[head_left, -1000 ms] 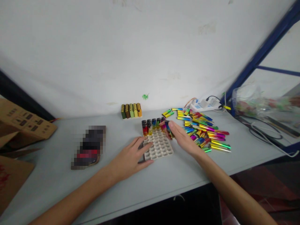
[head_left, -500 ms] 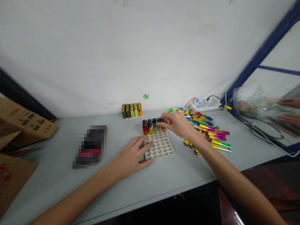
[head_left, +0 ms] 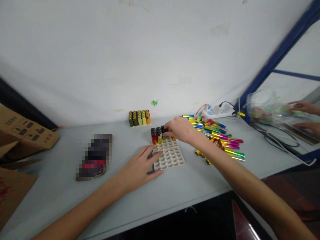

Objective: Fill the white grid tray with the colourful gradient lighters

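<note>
A pale tray (head_left: 171, 156) with rows of round-cornered sockets lies on the table, and several lighters (head_left: 154, 136) with black tops and red or yellow clear bodies stand upright in its back rows. My left hand (head_left: 137, 170) rests at the tray's left side, fingers spread, with fingertips and thumb touching its edge. Over the back rows, the fingers of my right hand (head_left: 181, 129) are pinched at the top of a lighter, mostly covered by the hand. Right of the tray lies a loose pile of shiny coloured lighters (head_left: 222, 143).
A block of upright green, brown and yellow lighters (head_left: 140, 118) stands by the wall. A pixelated dark object (head_left: 97, 156) lies at left, near cardboard boxes (head_left: 27, 130). At back right are a power strip (head_left: 217, 111), cables and a mirror-like panel (head_left: 297, 96) reflecting hands.
My right hand has shifted slightly left and lower over the tray's back rows, still pinched. My left hand stays in place on the tray.
</note>
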### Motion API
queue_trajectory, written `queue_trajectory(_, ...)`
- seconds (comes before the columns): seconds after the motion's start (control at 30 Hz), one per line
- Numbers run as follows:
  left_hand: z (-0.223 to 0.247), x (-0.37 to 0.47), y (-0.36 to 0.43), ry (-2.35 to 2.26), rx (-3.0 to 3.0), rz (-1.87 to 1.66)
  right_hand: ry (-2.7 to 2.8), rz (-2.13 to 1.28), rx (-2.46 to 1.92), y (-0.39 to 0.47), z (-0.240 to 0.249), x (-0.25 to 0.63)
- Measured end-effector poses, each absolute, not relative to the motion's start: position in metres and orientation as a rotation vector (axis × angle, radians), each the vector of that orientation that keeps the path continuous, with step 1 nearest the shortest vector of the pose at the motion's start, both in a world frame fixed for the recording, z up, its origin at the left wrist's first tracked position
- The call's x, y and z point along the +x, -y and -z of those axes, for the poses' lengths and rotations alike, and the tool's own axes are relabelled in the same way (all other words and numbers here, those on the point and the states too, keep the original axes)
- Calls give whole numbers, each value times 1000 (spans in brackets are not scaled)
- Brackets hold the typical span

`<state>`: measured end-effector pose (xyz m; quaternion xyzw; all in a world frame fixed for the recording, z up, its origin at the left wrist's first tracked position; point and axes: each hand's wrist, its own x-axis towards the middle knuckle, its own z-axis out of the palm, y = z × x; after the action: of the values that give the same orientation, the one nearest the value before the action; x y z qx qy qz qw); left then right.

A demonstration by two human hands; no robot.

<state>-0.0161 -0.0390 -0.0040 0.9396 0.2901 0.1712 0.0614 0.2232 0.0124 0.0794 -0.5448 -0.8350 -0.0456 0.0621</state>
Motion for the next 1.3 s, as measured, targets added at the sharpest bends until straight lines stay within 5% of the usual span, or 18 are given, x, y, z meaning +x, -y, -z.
queue_trajectory(0.27,6,-17,38,-862,2869,-547,2113,-169,-1466,0,-88,272)
queue_trajectory(0.53,7,-18,37,-868,2857,-555,2373,-122,-1876,-41,-43,386)
queue_trajectory(0.8,5,-17,38,-879,2852,-504,2271,57,-1867,-33,-31,378)
queue_trajectory(1.3,8,-19,38,-860,2858,-553,1397,-928,-1112,37,-42,274)
